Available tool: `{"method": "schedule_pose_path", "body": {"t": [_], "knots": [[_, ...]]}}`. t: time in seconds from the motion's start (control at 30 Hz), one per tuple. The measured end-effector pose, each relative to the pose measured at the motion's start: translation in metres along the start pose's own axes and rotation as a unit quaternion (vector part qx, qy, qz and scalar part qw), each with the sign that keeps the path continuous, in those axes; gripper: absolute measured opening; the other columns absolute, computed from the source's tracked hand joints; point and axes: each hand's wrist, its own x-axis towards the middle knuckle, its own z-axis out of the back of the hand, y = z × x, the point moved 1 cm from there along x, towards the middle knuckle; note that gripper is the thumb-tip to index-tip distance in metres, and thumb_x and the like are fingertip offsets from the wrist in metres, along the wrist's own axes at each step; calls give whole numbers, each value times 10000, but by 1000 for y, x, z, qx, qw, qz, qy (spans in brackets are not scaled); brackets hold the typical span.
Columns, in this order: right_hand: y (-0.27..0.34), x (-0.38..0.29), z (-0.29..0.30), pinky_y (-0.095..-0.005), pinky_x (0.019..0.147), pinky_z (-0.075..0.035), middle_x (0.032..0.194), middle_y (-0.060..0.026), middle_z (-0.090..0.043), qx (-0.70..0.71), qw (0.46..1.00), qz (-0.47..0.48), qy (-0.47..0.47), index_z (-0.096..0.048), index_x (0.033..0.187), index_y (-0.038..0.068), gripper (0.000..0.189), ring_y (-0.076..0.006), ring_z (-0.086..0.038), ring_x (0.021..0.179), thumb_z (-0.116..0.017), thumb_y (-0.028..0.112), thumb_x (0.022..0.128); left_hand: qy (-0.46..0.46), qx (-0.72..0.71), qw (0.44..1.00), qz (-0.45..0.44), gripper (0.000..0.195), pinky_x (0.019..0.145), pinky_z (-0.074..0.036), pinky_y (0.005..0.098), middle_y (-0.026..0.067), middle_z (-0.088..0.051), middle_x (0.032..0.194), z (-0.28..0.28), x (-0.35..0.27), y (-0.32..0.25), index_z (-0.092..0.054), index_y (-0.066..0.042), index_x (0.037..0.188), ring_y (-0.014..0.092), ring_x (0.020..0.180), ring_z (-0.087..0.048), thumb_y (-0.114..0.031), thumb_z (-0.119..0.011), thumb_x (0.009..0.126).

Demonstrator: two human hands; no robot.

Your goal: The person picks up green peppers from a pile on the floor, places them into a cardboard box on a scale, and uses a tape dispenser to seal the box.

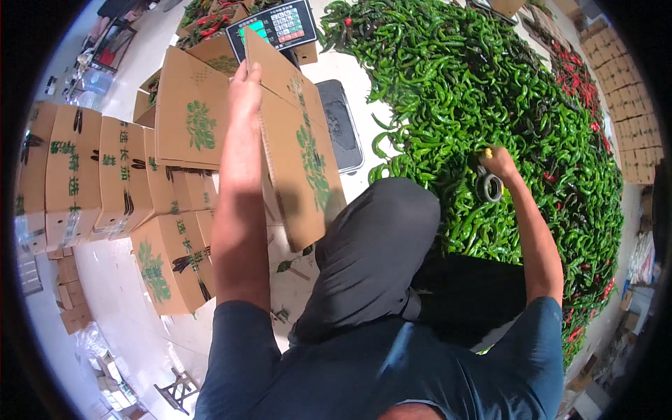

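My left hand grips the upper edge of a folded-flat cardboard carton with green plant print. The carton is tilted on edge, its lower corner beside my bent knee. My right hand is closed around a handheld tape dispenser, of which a dark ring and a bit of yellow show; its grip is hidden by my fingers. Under that hand spreads a large heap of green chili peppers. Left of my left forearm stands another printed cardboard carton, its flaps raised.
Behind the carton is a digital scale's lit display, with its dark platform on the floor. Taped cartons are stacked at left. Red chilies lie along the heap's far right edge. A small folding stool stands at lower left.
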Motion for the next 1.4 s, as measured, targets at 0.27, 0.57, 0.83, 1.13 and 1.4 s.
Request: {"method": "schedule_pose_path", "body": {"t": [0.27,0.57,0.83,1.13,1.4], "knots": [[343,-132,22,-417,915,-513,1295,-275,-546,96,916,343,184,-351,1419,-73,826,-347,-578,1166,-679,434,855,-218,-66,967,-111,617,986,-441,361,177,-438,1384,10,-33,-27,-327,30,1385,278,1191,-511,151,-389,783],[318,-63,19,-493,770,-507,868,-215,-666,-165,925,336,60,-578,1000,30,217,-404,-644,877,-588,116,801,-322,-78,943,-42,969,1100,-299,388,182,-307,1471,39,-54,-35,-99,-4,1498,282,1337,-362,-8,-706,743],[305,-42,27,-391,850,-526,1018,-207,-695,18,954,260,145,-631,1164,-14,682,-311,-671,962,-582,600,871,-206,-8,971,-119,987,1104,-306,395,201,-326,1465,112,-73,-12,-190,19,1490,285,1335,-363,-367,-787,805],[318,-47,31,-479,730,-585,1125,-230,-648,163,940,47,296,-617,1194,-50,822,-345,-661,973,-623,675,807,-178,-55,975,-121,921,1103,-276,383,199,-358,1429,135,-95,6,-221,28,1451,280,1312,-372,-297,-785,799],[328,8,37,-415,712,-535,747,-213,-683,-24,976,215,-25,-714,898,-55,755,-291,-689,728,-619,687,800,-205,-20,975,-90,850,1019,-382,364,201,-455,1293,126,-143,-8,-300,31,1369,280,1187,-478,-286,-804,761]]}}
